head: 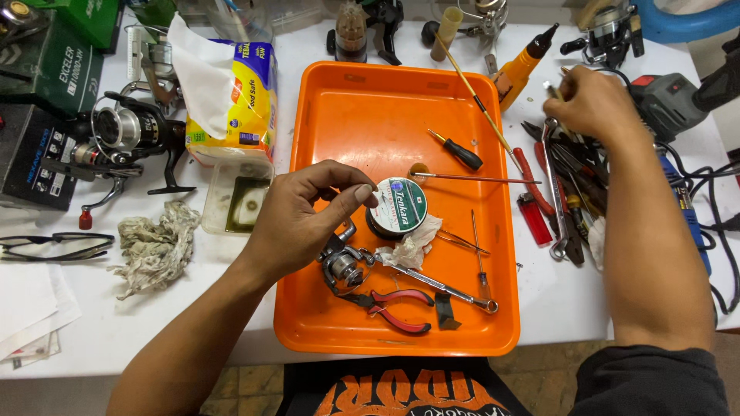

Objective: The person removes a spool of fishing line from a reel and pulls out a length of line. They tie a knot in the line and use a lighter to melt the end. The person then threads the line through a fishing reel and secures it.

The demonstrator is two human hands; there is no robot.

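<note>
My left hand (297,223) hovers over the orange tray (339,100), thumb and forefinger pinched together just above the round spool of line (398,208); whatever sits between the fingertips is too small for me to make out, and it may be nothing but the thread itself. The other fingers curl loosely, and the heel of the hand hides part of the small fishing reel (343,266) lying just beneath it on the tray. A crumpled scrap of tissue (412,245) touches the spool's lower edge, and the red-handled pliers (391,306) lie below the reel, near the tray's front rim. My right hand (597,100) is well apart, off the tray to the right, closed down over the heap of tools (566,173) on the white table (154,331); its back faces me, so I cannot tell what the fingers have hold of, if anything, though a thin pale stub pokes out beside the knuckles. A small black screwdriver (459,152) rests in the middle of the tray, with a thin brush (474,179) lying across just below it. At the left a larger reel (131,135) stands beside a yellow and blue tissue pack (239,100), with a grey rag (158,243) and folded glasses (54,245) nearer me. The things along the table's far edge are cut off at the top.
</note>
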